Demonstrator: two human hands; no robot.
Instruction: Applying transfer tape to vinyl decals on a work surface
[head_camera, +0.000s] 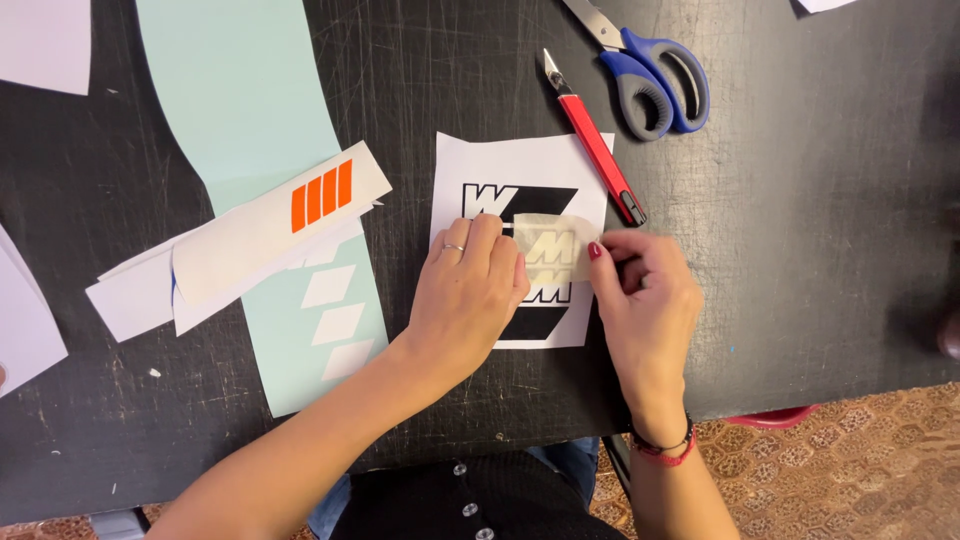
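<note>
Left hand: palm down, fingers flat and together, pressing on the white sticker sheet; a ring shows on one finger. Grasps nothing. Forearm enters from lower left.
Right hand: curled, thumb and forefinger pinching the right edge of the translucent tape piece. Forearm rises from the lower edge; red and dark bands at the wrist.
Translucent tape piece: lies over the middle of the black graphic, between the two hands, its left end under the left fingertips.
White sticker sheet: flat on the black table, centre of view; lower left corner covered by the left hand.
Red craft knife: lies diagonally, its rear end resting on the sheet's upper right corner.
Blue-handled scissors: just beyond the knife; blades cut off by the top edge.
Pale green strip: left of the sheet, with white backing carrying orange bars across it.
Hard to make out: whether the tape is fully stuck down or partly lifted.
</note>
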